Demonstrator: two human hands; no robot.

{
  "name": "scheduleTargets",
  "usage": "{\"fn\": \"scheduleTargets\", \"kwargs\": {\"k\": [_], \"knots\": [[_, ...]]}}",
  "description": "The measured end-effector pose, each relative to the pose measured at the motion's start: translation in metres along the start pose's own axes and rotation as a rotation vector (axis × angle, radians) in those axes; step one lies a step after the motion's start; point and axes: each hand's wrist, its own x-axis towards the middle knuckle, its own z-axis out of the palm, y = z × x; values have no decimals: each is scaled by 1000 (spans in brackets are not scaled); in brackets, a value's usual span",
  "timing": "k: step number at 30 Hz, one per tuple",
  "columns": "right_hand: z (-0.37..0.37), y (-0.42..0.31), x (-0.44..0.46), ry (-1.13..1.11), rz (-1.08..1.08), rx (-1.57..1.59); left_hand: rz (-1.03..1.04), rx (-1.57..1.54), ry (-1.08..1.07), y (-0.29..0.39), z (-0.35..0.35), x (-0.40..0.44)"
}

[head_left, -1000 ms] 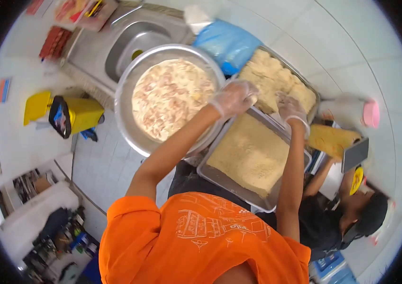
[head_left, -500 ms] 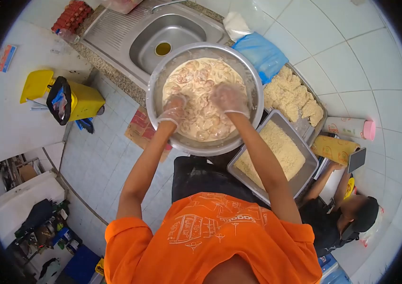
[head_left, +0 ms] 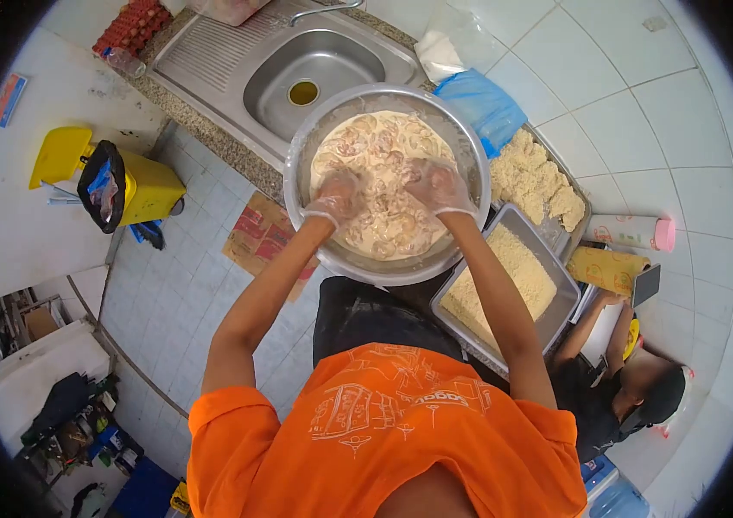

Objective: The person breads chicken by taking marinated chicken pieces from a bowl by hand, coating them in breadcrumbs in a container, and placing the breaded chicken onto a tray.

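A large metal bowl (head_left: 295, 164) holds pale, wet pieces of what looks like raw chicken (head_left: 379, 142) in a creamy batter. Both my hands are in it, covered by thin clear plastic gloves. On the bowl's left side, my left hand (head_left: 338, 195) touches the mixture, its fingertips sunk among the pieces. Opposite it, my right hand (head_left: 440, 186) also presses into the coated pieces near the right wall. Batter hides most of the fingers, so their grip does not show. Just right of the bowl, a grey tub (head_left: 569, 302) of pale crumbs or flour (head_left: 504, 281) lies under my right forearm.
A steel sink (head_left: 314, 65) adjoins the bowl's far side. Clumped breading (head_left: 535, 181) lies on a metal tray beside a blue plastic bag (head_left: 480, 108). A co-worker (head_left: 608, 406) in black is at the right. A yellow bin (head_left: 146, 186) and flattened cardboard (head_left: 258, 235) are on the left.
The view has shifted slightly, so the bowl appears farther right. My right hand has moved a little toward the bowl's right wall, widening the gap between my hands.
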Motion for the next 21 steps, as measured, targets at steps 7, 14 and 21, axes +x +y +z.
{"fn": "scheduleTargets", "kwargs": {"k": [7,14,21], "knots": [[-38,18,-23,247,-53,57,-12,-3,-68,19,13,29],[-91,-5,-44,208,50,-111,-153,-392,-28,53,-79,12],[-134,23,-97,120,181,-136,230,-307,136,155,-147,-11]]}}
